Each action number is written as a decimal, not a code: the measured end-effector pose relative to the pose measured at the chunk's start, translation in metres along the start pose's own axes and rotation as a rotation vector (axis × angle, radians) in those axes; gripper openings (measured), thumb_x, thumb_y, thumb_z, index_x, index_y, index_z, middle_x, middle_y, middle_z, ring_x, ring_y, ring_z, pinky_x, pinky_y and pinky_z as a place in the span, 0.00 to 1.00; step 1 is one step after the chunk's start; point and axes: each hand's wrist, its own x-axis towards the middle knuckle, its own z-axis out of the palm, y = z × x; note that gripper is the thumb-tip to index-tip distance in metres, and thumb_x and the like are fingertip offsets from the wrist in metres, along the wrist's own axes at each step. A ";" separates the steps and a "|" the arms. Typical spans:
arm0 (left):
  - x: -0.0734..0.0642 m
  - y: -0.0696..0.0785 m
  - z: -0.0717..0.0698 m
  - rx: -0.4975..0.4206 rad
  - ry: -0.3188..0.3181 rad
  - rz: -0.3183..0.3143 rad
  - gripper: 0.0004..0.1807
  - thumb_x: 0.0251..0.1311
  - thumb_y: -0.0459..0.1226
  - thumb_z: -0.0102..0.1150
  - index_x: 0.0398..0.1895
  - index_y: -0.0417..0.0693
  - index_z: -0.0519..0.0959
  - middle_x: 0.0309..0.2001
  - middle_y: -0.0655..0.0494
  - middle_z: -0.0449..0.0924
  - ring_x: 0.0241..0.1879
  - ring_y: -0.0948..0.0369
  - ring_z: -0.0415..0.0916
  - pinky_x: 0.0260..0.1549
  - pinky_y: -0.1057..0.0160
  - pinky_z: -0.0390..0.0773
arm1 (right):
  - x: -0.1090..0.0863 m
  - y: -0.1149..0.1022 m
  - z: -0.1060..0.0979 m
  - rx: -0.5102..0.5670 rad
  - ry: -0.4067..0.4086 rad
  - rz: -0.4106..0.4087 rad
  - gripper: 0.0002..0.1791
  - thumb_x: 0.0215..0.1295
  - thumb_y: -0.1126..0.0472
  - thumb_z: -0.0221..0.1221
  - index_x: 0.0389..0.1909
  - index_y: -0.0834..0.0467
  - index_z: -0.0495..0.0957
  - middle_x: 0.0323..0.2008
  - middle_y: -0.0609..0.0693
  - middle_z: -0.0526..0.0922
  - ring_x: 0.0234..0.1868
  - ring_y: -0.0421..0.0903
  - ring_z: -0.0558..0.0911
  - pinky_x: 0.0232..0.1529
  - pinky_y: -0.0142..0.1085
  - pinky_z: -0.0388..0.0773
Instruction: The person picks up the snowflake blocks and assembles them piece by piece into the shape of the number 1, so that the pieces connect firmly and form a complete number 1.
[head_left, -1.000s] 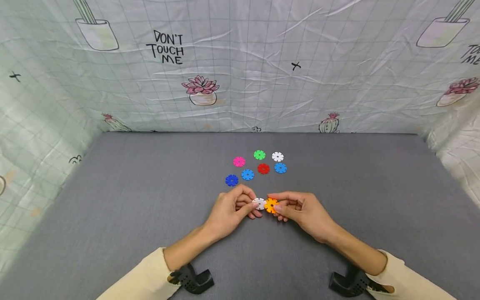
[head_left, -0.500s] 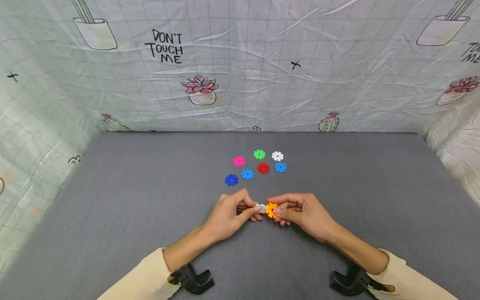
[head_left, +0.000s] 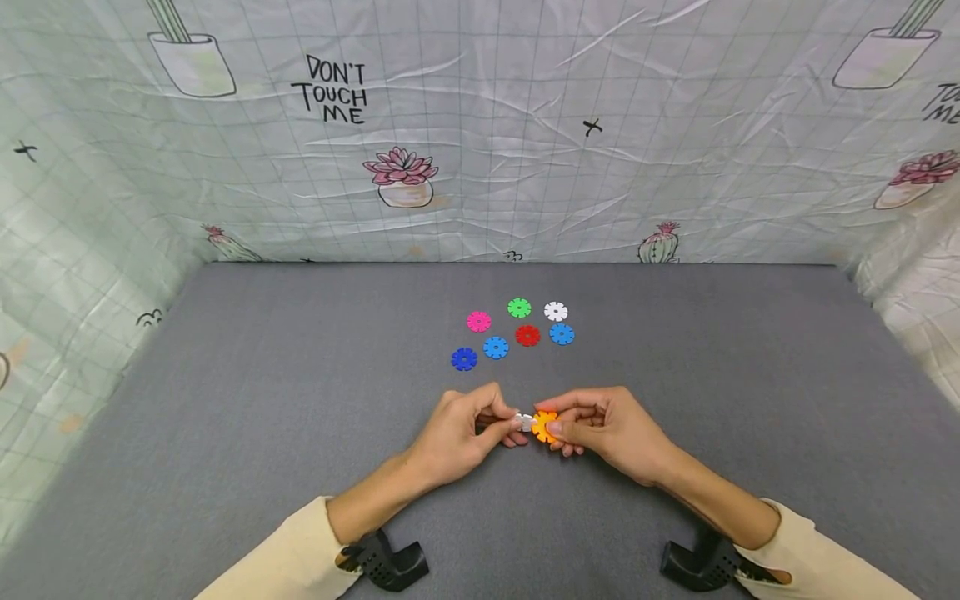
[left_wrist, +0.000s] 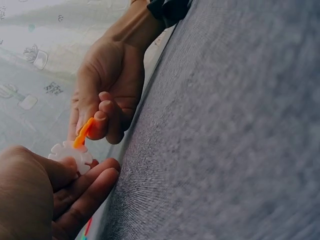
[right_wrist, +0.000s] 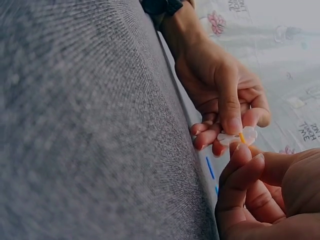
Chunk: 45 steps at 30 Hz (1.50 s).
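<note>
Between thumb and fingers, my left hand [head_left: 461, 433] pinches a white notched disc [left_wrist: 70, 155]. My right hand [head_left: 611, 429] pinches an orange notched disc [head_left: 543, 427] by its right side. The two discs meet edge to edge, set at an angle to each other, and the orange one overlaps the white rim in both wrist views. Fingertips cover part of each disc. Both hands are close together over the grey table, in front of the loose discs.
Beyond the hands lie several flat notched discs: dark blue [head_left: 464, 359], light blue [head_left: 496, 347], pink [head_left: 479, 321], green [head_left: 519, 307], red [head_left: 527, 335], another light blue [head_left: 562, 333] and white [head_left: 556, 311]. A printed cloth [head_left: 480, 167] hangs behind the grey table [head_left: 300, 350].
Both hands have come slightly nearer the front of the table with the discs. The white disc has tilted from face-up to more edge-on in the left fingers. The loose discs stay put.
</note>
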 end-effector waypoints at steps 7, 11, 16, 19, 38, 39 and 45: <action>-0.003 0.002 0.003 0.026 -0.007 0.029 0.08 0.58 0.21 0.59 0.27 0.36 0.72 0.29 0.42 0.83 0.26 0.56 0.84 0.26 0.65 0.81 | -0.001 0.001 0.002 -0.010 -0.011 -0.004 0.15 0.64 0.66 0.61 0.50 0.67 0.79 0.29 0.58 0.84 0.25 0.49 0.82 0.27 0.36 0.79; -0.003 0.001 0.004 0.023 0.014 0.019 0.07 0.58 0.21 0.59 0.28 0.34 0.72 0.29 0.41 0.83 0.26 0.55 0.84 0.26 0.65 0.81 | -0.001 0.000 0.002 -0.016 0.005 0.003 0.14 0.64 0.68 0.60 0.50 0.68 0.79 0.30 0.58 0.84 0.26 0.48 0.81 0.27 0.35 0.79; -0.002 -0.002 0.004 -0.006 0.069 0.011 0.06 0.58 0.20 0.58 0.31 0.33 0.71 0.32 0.38 0.83 0.27 0.50 0.84 0.27 0.63 0.82 | 0.001 -0.003 0.005 -0.034 0.076 0.023 0.16 0.63 0.64 0.63 0.51 0.65 0.79 0.30 0.57 0.84 0.26 0.50 0.81 0.27 0.37 0.79; -0.001 -0.005 0.004 -0.007 0.093 -0.001 0.06 0.58 0.21 0.58 0.33 0.33 0.71 0.33 0.39 0.83 0.28 0.50 0.84 0.27 0.61 0.82 | 0.002 -0.005 0.007 -0.028 0.129 0.050 0.17 0.61 0.61 0.65 0.49 0.63 0.78 0.29 0.57 0.84 0.26 0.51 0.80 0.27 0.37 0.78; 0.001 -0.006 0.003 0.194 0.113 0.101 0.17 0.45 0.30 0.74 0.31 0.45 0.72 0.40 0.51 0.82 0.32 0.62 0.77 0.26 0.65 0.78 | 0.003 -0.004 0.012 0.090 0.186 0.074 0.16 0.58 0.62 0.67 0.45 0.66 0.79 0.29 0.60 0.84 0.24 0.47 0.81 0.26 0.35 0.78; 0.001 -0.005 0.003 0.197 0.112 0.120 0.17 0.43 0.30 0.74 0.31 0.45 0.72 0.39 0.50 0.81 0.31 0.62 0.76 0.25 0.65 0.77 | 0.003 -0.004 0.012 0.097 0.179 0.074 0.16 0.59 0.62 0.66 0.46 0.66 0.79 0.30 0.60 0.84 0.24 0.47 0.81 0.26 0.35 0.79; 0.006 0.014 0.003 0.187 0.125 0.197 0.20 0.38 0.22 0.74 0.27 0.40 0.70 0.35 0.44 0.79 0.25 0.59 0.71 0.19 0.60 0.74 | 0.002 -0.005 0.014 0.122 0.154 0.059 0.15 0.62 0.63 0.64 0.47 0.67 0.79 0.33 0.61 0.84 0.27 0.49 0.83 0.31 0.38 0.81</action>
